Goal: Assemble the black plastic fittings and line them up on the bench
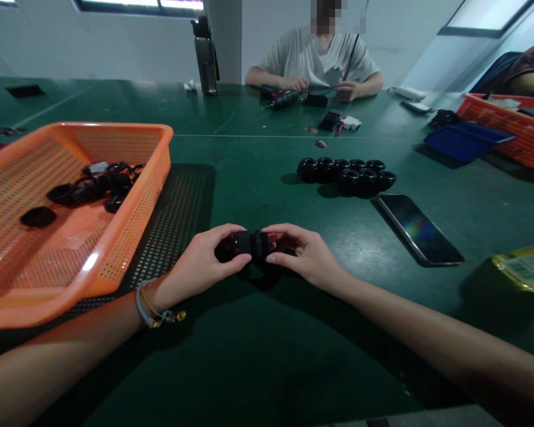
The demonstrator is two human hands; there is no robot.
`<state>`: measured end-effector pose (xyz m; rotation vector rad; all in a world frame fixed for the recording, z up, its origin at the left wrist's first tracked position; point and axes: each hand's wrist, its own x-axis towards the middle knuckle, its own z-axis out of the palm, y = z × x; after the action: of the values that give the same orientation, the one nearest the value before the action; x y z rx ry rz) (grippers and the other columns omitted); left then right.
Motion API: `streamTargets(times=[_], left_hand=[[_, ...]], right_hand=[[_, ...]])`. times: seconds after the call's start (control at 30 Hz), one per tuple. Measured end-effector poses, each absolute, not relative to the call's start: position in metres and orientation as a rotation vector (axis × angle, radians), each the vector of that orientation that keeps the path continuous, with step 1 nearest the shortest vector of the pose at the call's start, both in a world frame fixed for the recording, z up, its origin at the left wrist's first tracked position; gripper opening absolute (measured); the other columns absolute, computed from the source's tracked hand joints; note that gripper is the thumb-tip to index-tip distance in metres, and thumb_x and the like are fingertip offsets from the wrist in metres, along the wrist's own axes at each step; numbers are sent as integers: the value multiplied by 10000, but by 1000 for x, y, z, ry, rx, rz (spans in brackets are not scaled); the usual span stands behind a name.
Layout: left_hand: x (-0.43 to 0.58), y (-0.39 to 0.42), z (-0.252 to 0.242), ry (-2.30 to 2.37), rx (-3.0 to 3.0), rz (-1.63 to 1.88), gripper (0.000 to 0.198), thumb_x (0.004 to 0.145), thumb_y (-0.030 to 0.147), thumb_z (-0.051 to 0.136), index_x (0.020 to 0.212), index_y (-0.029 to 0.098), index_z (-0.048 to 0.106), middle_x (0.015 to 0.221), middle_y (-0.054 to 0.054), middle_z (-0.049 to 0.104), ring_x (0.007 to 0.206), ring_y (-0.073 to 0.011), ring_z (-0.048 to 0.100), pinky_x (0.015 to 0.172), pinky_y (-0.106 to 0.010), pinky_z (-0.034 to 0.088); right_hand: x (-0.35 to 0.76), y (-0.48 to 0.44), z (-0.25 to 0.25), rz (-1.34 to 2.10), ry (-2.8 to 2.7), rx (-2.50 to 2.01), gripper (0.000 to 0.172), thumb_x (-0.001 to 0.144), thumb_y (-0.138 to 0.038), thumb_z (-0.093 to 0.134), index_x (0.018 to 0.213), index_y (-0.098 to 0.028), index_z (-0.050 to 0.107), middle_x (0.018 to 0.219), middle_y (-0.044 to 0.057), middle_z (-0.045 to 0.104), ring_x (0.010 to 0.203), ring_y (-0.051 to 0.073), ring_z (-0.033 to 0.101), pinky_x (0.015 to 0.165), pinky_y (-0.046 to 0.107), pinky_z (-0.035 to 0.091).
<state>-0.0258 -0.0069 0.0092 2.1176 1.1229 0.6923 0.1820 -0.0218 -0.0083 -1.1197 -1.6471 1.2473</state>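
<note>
A short black cylindrical fitting with a ridged collar (254, 244) lies sideways between my hands, just above the green table. My left hand (213, 252) grips its left end between thumb and fingers. On the opposite end, my right hand (300, 252) pinches it the same way. Part of the fitting and several fingertips are hidden. Beyond my right hand, several black ring-topped fittings (349, 177) stand grouped in rows. Left of my hands sits an orange perforated basket (136, 237) with loose black parts (93, 187) inside.
A phone (420, 228) lies to the right, near a yellow-edged box (525, 267). Across the table (258, 356) a person (315, 65) sits by a power drill (282, 98). A bottle (205, 56) stands at the back; a blue tray (467, 140) and red-orange basket (516, 136) are far right.
</note>
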Motion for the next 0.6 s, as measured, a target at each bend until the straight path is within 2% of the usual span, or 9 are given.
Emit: streamTargets(times=[0.6], left_hand=[[-27,-7,9,1120,2131,689,311,759,346,545,992,150,607,902,-41,668,806,-183,620,727,-271,498]], right_hand=[[181,-21,-7,1248,-1660,-1121,313,698,-236,692,1005,-221,634,824,-1,655,752,148,610,710,317,496]])
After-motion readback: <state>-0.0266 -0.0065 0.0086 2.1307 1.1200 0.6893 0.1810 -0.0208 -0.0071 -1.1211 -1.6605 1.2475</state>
